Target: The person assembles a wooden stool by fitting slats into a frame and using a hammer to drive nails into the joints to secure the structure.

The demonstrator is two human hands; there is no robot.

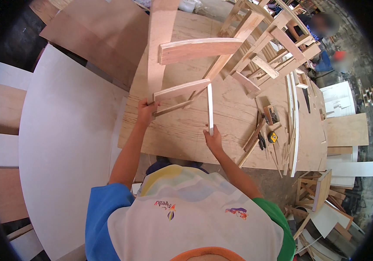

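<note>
The left hand (146, 111) has its grip closed around the lower end of a wooden chair frame (169, 65), near where a thin dowel-like rail (172, 108) and a flat cross slat (182, 89) leave the upright board; the fingers wrap the wood and steady it. The right hand (213, 138) pinches the near end of a narrow pale strip (210, 108) between thumb and fingers, the grip nearly shut, the strip standing on edge and running away from the person toward the tip of the cross slat. By my reading, this is a fitting step: the strip is being offered up against the frame's slat ends, and the next move would call for lining its far end squarely with those ends while the left hand keeps the frame from shifting. Frame and strip both rest on the plywood counter (186, 135). To the right lie a yellow tape measure (272, 137), loose offcuts (253, 137), and more unfinished chair frames (273, 48) stacked at the far edge.
</note>
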